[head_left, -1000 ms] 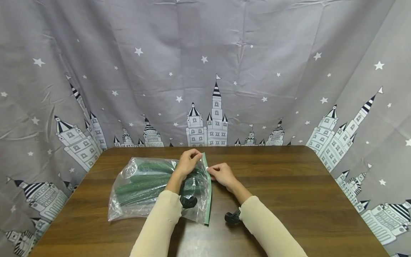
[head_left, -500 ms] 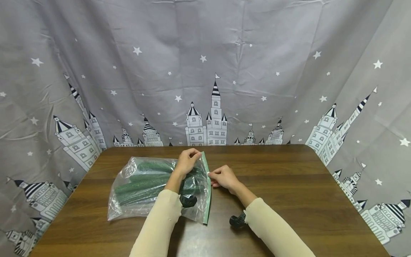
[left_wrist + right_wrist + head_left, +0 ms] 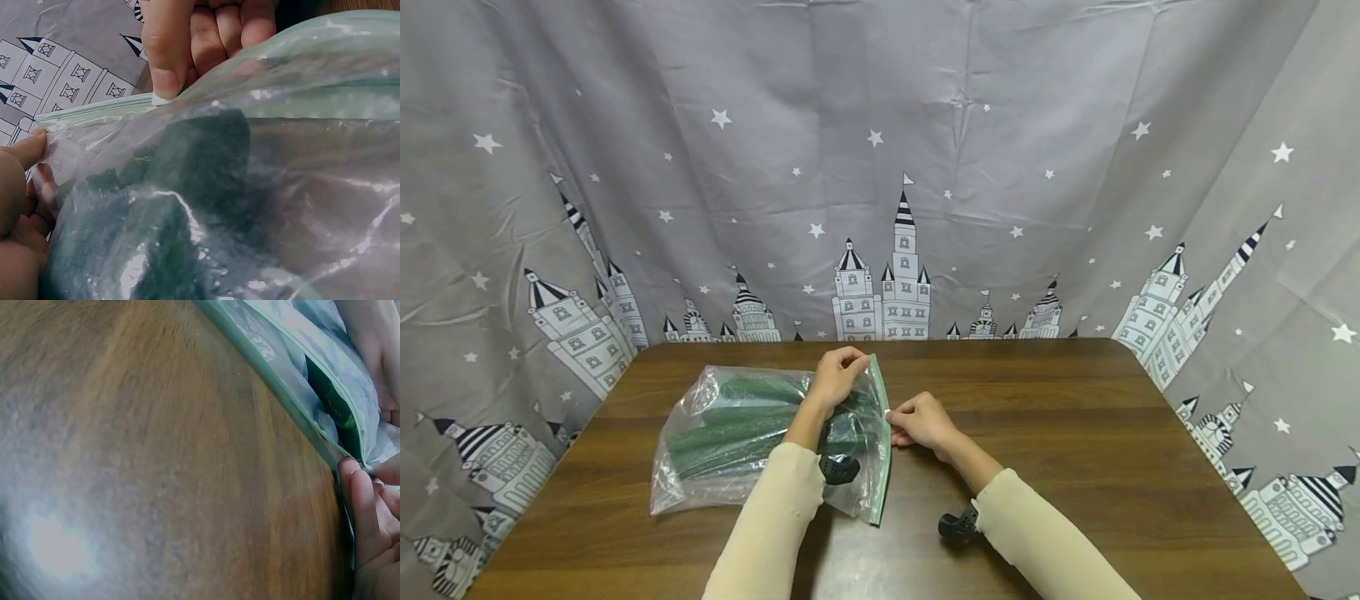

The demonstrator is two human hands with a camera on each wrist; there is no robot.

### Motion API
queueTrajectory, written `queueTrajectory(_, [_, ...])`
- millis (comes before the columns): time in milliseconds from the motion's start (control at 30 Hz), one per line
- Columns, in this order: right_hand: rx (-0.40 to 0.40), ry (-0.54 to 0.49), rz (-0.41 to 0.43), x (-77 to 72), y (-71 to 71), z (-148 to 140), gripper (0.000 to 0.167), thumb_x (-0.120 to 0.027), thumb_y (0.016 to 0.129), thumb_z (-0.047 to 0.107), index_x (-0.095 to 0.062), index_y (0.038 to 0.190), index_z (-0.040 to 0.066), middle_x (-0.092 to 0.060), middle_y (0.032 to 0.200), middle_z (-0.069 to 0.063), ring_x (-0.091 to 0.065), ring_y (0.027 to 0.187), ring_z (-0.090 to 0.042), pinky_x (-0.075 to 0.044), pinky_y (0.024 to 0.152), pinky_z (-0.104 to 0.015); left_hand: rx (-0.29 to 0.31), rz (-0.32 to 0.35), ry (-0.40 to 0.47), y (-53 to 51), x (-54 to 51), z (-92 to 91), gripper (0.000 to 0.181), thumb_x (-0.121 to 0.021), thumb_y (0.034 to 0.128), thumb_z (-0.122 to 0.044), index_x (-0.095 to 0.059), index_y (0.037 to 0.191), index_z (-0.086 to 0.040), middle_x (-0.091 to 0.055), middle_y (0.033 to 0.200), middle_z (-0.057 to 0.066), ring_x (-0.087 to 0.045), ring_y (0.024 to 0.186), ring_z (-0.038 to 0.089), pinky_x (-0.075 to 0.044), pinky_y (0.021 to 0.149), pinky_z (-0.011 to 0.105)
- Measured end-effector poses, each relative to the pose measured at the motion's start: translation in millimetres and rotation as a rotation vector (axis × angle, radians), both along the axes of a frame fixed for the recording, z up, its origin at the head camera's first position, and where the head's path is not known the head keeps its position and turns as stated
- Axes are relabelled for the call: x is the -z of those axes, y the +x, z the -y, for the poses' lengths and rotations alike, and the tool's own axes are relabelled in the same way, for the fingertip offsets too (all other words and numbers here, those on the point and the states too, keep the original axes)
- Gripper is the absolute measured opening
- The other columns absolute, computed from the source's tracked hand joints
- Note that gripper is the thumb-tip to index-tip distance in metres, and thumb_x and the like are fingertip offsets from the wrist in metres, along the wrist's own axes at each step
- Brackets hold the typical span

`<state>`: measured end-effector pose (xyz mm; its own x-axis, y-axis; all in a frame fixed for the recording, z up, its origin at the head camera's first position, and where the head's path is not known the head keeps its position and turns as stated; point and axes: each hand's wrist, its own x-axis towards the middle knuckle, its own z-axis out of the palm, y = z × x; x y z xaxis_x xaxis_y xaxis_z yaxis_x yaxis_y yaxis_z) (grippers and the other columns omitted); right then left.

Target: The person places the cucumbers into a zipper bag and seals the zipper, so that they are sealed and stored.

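A clear zip bag (image 3: 700, 493) lies on its side at the left of the table, its green zip strip (image 3: 881, 487) facing right. Inside it are several long dark green vegetables (image 3: 730, 437) that look like cucumbers. My left hand (image 3: 835, 379) pinches the far corner of the bag by the strip. With thumb and fingers, my right hand (image 3: 922, 421) pinches a small white slider (image 3: 160, 100) on the strip, a little nearer to me. The right wrist view shows the bag's mouth (image 3: 328, 394) gaping on the near side of the right fingers.
The brown wooden table (image 3: 1060, 467) runs to both sides of the bag. Behind it hangs a grey curtain (image 3: 880, 192) printed with castles and stars. A black wrist device (image 3: 958, 527) sits at the right sleeve and another (image 3: 840, 470) at the left.
My right hand has slid a short way toward me along the strip, and the white slider has come with it. The left hand stays at the far corner.
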<state>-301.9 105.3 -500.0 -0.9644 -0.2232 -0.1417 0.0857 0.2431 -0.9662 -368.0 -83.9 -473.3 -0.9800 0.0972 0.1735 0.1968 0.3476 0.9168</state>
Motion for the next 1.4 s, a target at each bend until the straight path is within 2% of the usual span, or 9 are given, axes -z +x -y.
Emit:
queueTrajectory(433, [-0.072, -0.002, 0.021, 0.9, 6.7, -2, 0.018, -0.065, 0.099, 0.002, -0.077, 0.092, -0.010, -0.070, 0.067, -0.008, -0.068, 0.058, -0.010, -0.059, 0.055, -0.020, -0.028, 0.027, 0.000, 1.1, -0.7, -0.8, 0.015, -0.066, 0.1023, -0.012, -0.073, 0.098, 0.000, -0.059, 0.084, 0.003, -0.051, 0.079, 0.017, -0.043, 0.069, 0.030])
queueTrajectory(900, [-0.055, -0.041, 0.115, -3.8, 24.3, 3, 0.019, -0.063, 0.099, 0.000, -0.075, 0.091, -0.012, -0.068, 0.064, -0.008, -0.066, 0.055, -0.009, -0.057, 0.051, -0.019, -0.015, 0.049, -0.011, 0.8, -0.9, 0.4, 0.017, -0.065, 0.1038, -0.015, -0.073, 0.101, -0.001, -0.061, 0.088, 0.006, -0.052, 0.080, 0.018, -0.044, 0.067, 0.031])
queueTrajectory(1400, [-0.046, -0.029, 0.125, -4.2, 28.4, 2, 0.019, -0.062, 0.100, 0.001, -0.075, 0.097, -0.012, -0.070, 0.067, -0.009, -0.067, 0.057, -0.010, -0.058, 0.053, -0.020, -0.025, 0.056, -0.001, 0.4, 0.8, 0.6, 0.016, -0.065, 0.1036, -0.015, -0.074, 0.101, -0.002, -0.060, 0.088, 0.006, -0.051, 0.081, 0.019, -0.044, 0.068, 0.032])
